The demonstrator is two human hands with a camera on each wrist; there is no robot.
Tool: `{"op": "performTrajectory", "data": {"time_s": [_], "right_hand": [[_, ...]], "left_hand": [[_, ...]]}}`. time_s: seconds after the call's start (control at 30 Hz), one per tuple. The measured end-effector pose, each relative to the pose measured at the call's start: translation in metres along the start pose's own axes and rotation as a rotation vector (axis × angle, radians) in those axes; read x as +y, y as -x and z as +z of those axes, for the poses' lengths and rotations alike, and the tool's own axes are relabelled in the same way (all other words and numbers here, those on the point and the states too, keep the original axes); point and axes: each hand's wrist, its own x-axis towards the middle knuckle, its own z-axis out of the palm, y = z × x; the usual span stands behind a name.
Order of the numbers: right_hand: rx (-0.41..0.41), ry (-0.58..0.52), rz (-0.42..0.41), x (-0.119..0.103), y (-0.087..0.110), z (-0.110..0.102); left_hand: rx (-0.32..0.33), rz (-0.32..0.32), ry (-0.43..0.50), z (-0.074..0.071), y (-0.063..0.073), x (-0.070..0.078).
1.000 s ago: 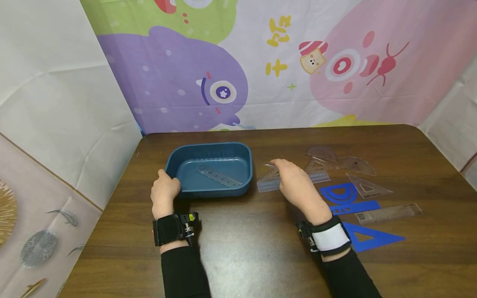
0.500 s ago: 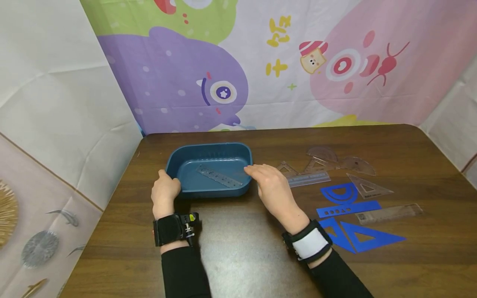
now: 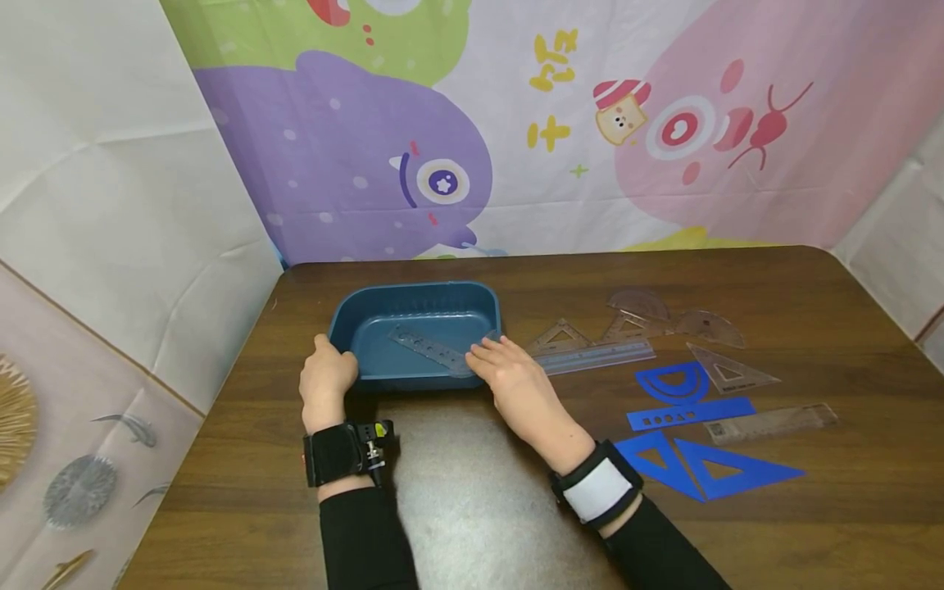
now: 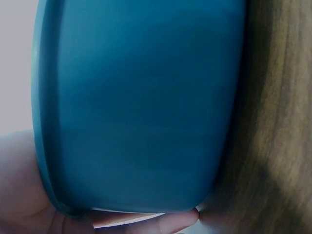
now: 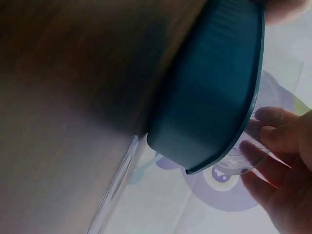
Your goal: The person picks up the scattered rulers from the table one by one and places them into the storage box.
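Note:
A dark blue plastic box point(image 3: 383, 378) stands on the table, with a clear ruler point(image 3: 415, 341) lying slantwise inside. My left hand point(image 3: 327, 378) grips the box's left end; in the left wrist view, fingers point(image 4: 178, 222) wrap around its side. Above the box's front right corner is my right hand point(image 3: 519, 393). The right wrist view shows it pinching a clear protractor point(image 5: 233, 163) between thumb and fingers, over the rim. In the head view the hand mostly hides that protractor.
Right of the box lie a long clear ruler point(image 3: 601, 356), clear set squares point(image 3: 562, 334), clear protractors point(image 3: 637, 303) and another clear ruler point(image 3: 774, 424). Nearer are a blue protractor point(image 3: 671, 383), a blue ruler point(image 3: 691, 414) and blue set squares point(image 3: 737, 473). A printed cloth hangs behind.
My right hand has moved left from beside the clear rulers and set squares to the box's right end, carrying the clear protractor. The left hand and box have stayed put.

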Motion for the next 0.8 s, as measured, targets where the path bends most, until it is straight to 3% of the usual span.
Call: {"op": "performTrajectory", "data": {"time_s": [0.57,0.8], "right_hand": [[-0.259,0.078,0.027,-0.0059,-0.0034,0.0038],[-0.311,0.094,0.007,-0.0078,-0.0071,0.0077]], "left_hand": [[-0.003,-0.008,-0.008,-0.0004,-0.0009,0.0005],[-0.006,-0.012,0.006,-0.0018,-0.0008,0.0004]]}}
